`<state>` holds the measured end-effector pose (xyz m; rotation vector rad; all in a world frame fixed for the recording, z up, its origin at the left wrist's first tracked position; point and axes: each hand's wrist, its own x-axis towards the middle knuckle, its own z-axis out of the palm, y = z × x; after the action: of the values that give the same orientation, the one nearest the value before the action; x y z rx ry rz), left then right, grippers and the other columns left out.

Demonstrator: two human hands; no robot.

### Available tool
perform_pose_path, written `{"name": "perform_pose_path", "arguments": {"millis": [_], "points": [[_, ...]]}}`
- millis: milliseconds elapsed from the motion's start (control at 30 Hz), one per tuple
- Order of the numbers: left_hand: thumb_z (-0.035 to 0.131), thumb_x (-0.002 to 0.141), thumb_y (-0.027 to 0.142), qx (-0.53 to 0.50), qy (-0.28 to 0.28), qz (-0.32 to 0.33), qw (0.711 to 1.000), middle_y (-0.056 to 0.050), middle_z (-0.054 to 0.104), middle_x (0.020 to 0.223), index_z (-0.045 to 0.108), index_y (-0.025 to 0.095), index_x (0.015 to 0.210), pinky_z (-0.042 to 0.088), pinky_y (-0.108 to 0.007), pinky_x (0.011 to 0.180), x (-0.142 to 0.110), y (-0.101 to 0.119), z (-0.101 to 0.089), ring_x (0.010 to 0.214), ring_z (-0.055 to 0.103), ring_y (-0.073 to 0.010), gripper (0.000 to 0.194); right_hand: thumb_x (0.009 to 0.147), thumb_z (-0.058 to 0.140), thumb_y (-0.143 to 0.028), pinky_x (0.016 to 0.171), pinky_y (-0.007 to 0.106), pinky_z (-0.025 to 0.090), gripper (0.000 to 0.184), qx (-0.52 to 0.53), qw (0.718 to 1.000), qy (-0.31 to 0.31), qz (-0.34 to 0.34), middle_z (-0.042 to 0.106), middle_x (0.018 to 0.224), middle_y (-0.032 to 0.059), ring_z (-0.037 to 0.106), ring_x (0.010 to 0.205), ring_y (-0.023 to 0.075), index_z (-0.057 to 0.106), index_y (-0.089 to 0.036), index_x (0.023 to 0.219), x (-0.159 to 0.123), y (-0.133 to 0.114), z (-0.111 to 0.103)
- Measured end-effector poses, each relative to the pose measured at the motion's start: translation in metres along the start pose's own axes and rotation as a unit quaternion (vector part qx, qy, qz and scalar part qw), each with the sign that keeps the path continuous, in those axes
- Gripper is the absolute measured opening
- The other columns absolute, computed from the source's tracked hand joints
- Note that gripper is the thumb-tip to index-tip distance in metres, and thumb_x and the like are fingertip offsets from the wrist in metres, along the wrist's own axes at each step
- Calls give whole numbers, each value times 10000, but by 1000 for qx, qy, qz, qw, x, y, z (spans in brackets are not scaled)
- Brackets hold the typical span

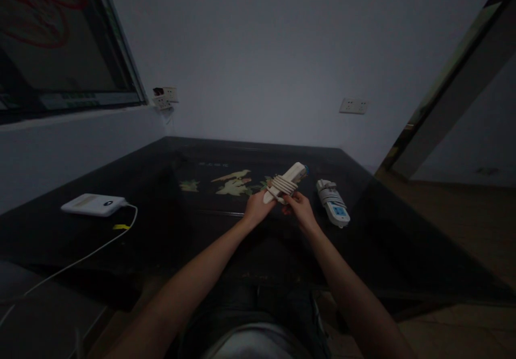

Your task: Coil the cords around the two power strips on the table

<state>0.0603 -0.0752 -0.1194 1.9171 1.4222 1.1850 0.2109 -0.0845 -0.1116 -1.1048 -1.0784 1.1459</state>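
Observation:
A white power strip (pixel 296 172) with its pale cord (pixel 284 185) coiled around the middle is held up over the dark table. My left hand (pixel 258 208) is closed around its near end. At the coil's lower right, my right hand (pixel 299 208) has its fingers bent together at the cord; what exactly they pinch is too dim to make out. To the right lies a second power strip (pixel 337 213), white with a blue socket face and a grey cord wrapped around its far half.
On the table's left lies a white power bank (pixel 94 204) with a white cable (pixel 100 247) running off the near edge, beside a yellow scrap (pixel 121 227). The black table (pixel 209 241) has a bird picture. Wall sockets (pixel 353 106) sit behind.

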Motion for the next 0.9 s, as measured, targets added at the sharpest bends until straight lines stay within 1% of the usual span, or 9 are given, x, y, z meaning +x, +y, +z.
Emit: {"name": "perform_pose_path", "arguments": {"millis": [133, 300, 500, 600, 733, 800, 867, 900], "points": [[617, 784, 307, -3, 3, -6, 1000, -66, 726, 877, 667, 165, 1013, 469, -256, 690, -1, 0, -1, 813, 672, -204, 274, 623, 744, -334, 318, 177, 404, 267, 11, 999, -15, 42, 628, 583, -7, 540, 358, 86, 552, -160, 689, -1, 0, 1], [623, 782, 294, -28, 5, -10, 1000, -69, 726, 918, 646, 163, 1033, 471, -249, 703, -1, -1, 0, 835, 676, -200, 285, 679, 706, -314, 309, 167, 388, 208, 25, 997, -26, 66, 634, 601, 10, 529, 349, 75, 576, -154, 708, -2, 3, 4], [643, 760, 266, -43, -9, -47, 998, -88, 727, 922, 650, 142, 1006, 482, -256, 702, 3, -4, 5, 854, 674, -213, 275, 648, 723, -321, 294, 160, 342, 239, 39, 998, -8, 53, 597, 583, -26, 502, 340, 63, 542, -173, 698, -4, 5, 9], [642, 761, 277, -50, -14, -51, 997, -98, 724, 918, 649, 132, 999, 483, -265, 705, 4, -5, 6, 839, 673, -217, 279, 626, 724, -351, 285, 159, 293, 269, 46, 998, -4, 41, 586, 573, -37, 478, 338, 56, 541, -175, 715, -5, 6, 10], [665, 750, 306, -82, -20, -51, 995, -97, 719, 967, 638, 137, 1045, 486, -269, 746, 5, -8, 8, 875, 668, -214, 341, 593, 731, -378, 276, 159, 193, 301, 57, 998, -4, 27, 549, 531, -65, 378, 309, 26, 537, -178, 707, -4, 9, 10], [679, 740, 312, -85, -23, -55, 995, -91, 718, 980, 633, 146, 1071, 488, -274, 761, 6, -10, 9, 894, 666, -218, 372, 580, 736, -380, 283, 164, 162, 307, 65, 998, -2, 23, 524, 506, -79, 329, 302, 16, 533, -180, 697, -3, 11, 10], [683, 738, 318, -81, -26, -60, 995, -90, 718, 982, 630, 151, 1083, 489, -281, 768, 7, -12, 11, 896, 665, -220, 387, 568, 738, -380, 293, 168, 168, 314, 76, 997, 3, 22, 512, 498, -86, 324, 311, 18, 525, -186, 692, -2, 14, 11], [682, 739, 319, -81, -29, -62, 994, -89, 716, 988, 629, 152, 1084, 488, -283, 771, 7, -12, 12, 896, 664, -220, 387, 562, 738, -379, 300, 168, 192, 316, 83, 996, 6, 21, 516, 506, -85, 344, 322, 23, 519, -191, 692, -2, 15, 11]]}}
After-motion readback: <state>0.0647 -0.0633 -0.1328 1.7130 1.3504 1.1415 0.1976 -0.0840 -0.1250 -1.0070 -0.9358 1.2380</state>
